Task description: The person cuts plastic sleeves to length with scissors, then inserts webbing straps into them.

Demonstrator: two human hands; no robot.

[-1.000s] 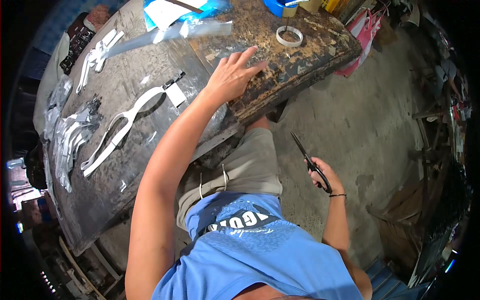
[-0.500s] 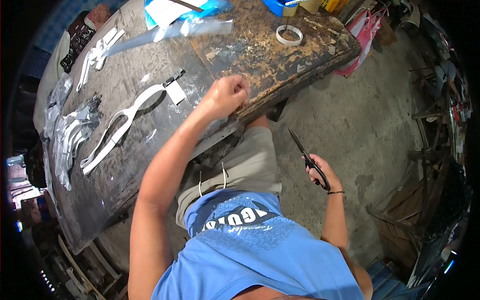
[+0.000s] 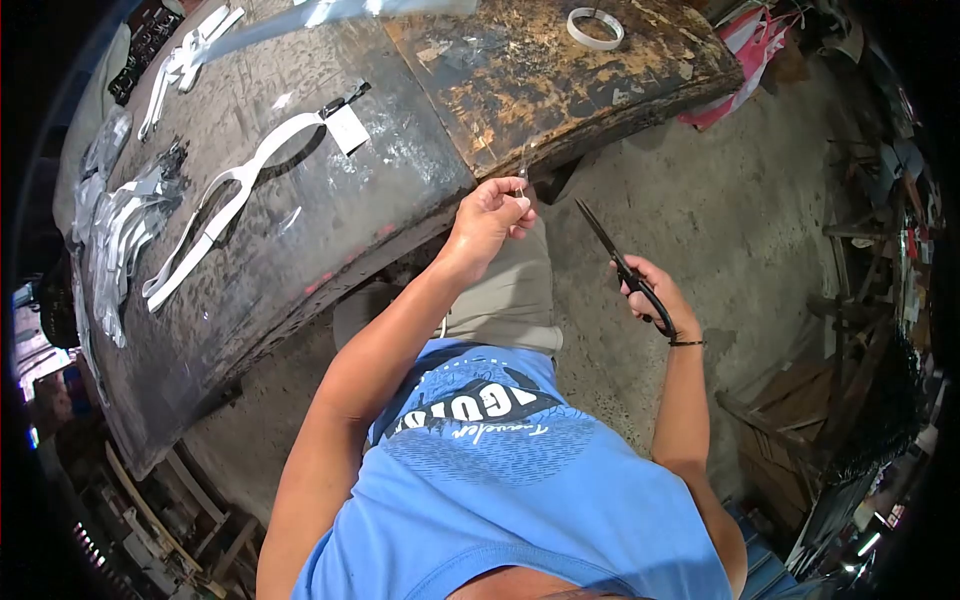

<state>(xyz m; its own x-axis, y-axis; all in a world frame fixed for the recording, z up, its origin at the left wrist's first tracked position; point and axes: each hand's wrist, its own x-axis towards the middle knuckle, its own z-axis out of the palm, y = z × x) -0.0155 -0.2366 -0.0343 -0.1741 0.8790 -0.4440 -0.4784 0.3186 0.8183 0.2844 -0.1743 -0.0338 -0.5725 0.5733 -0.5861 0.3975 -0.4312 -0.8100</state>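
My left hand [image 3: 490, 222] is just off the table's front edge, its thumb and fingers pinched on a small clear strip [image 3: 523, 172]. The strip is thin and shiny, and its exact kind is hard to make out. Out to the right, over the floor, my right hand [image 3: 655, 295] grips black scissors [image 3: 603, 237] by the handles, blades pointing up and left. On the table lies a white strap [image 3: 238, 183] bent into loops, with a black end piece and a white tag [image 3: 346, 128] by it.
The worn dark table [image 3: 400, 170] has a rough edge. A white tape ring [image 3: 595, 29] sits near its back. White straps [image 3: 185, 65] and a pile of plastic-wrapped strips [image 3: 130, 225] lie left. A pink and white bag [image 3: 740, 60] hangs beyond the right corner.
My left hand has moved off the table toward my body and right, and now shows a clear strip in its pinch. The scissors have risen slightly in view, still in my right hand.
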